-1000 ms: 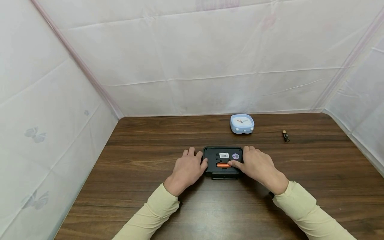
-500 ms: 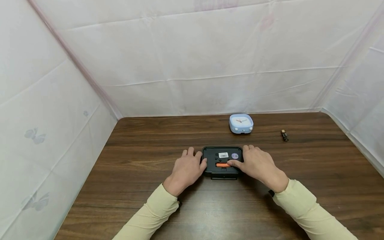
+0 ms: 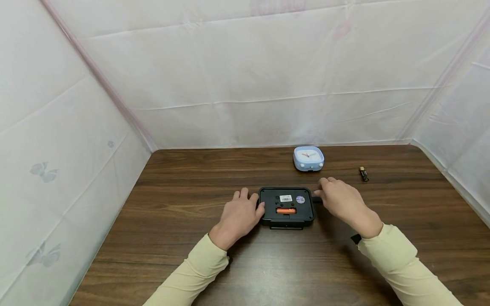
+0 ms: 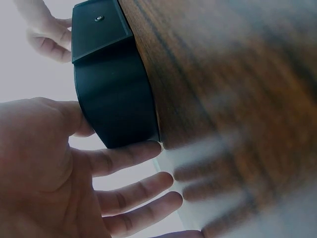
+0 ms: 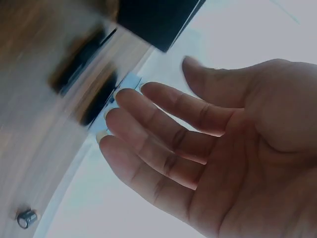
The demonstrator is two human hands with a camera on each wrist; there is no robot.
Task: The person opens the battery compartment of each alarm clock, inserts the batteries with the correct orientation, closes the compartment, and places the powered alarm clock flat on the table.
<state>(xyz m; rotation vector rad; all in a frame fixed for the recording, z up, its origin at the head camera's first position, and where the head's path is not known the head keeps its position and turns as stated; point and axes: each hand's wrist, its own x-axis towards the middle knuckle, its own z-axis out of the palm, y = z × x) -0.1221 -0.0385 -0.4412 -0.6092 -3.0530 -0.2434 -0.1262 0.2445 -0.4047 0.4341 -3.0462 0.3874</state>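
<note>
A black desk clock (image 3: 272, 204) lies face down, its back showing two stickers and an orange battery (image 3: 286, 211) in an uncovered slot. My left hand (image 3: 239, 214) holds the clock's left edge between thumb and index finger; the other fingers extend to the table in the left wrist view. Off the clock's right side, my right hand (image 3: 342, 204) hovers with loosely bent fingers. A small flat black piece (image 3: 317, 199) lies by its fingertips; the right wrist view shows that black piece (image 5: 81, 62) on the table, apart from the fingers.
A light blue alarm clock (image 3: 308, 158) stands at the back of the wooden table (image 3: 183, 178). Right of it lies a black battery with a copper-coloured end (image 3: 363, 174). White sheeting (image 3: 245, 76) encloses the back and sides.
My right hand has left the black clock's right edge and moved right, its thumb off the orange battery. The small black piece now shows beside the clock. My left hand stays put.
</note>
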